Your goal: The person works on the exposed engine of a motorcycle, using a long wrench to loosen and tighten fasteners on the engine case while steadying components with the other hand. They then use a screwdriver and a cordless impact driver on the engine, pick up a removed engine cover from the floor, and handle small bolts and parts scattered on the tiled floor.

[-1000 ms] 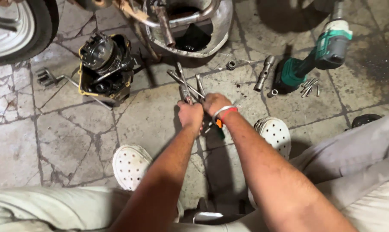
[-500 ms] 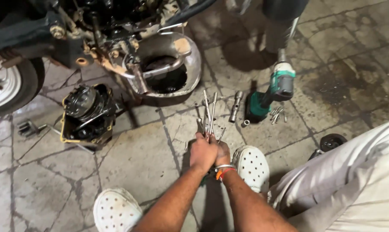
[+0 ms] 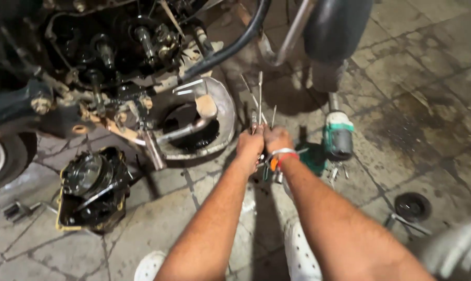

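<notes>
Both hands are raised together in the middle of the view, holding a bunch of several long thin metal rods [image 3: 259, 99] that point up and away. My left hand [image 3: 249, 147] grips the lower ends of the rods. My right hand [image 3: 277, 139], with red and white bands on the wrist, presses against it and grips the same bunch. Just beyond the rods is a dismantled engine [image 3: 126, 57] with exposed shafts and a black hose.
A metal pan [image 3: 222, 112] with dark oil lies under the engine. A yellow tub [image 3: 92, 187] holds a black engine part at the left. A green impact wrench [image 3: 335, 138] and loose bolts lie on the stone floor at right, near a black round cap [image 3: 411, 206].
The hands lifted the bunch of rods off the floor and carried it up and forward toward the engine. The view tilted upward with them.
</notes>
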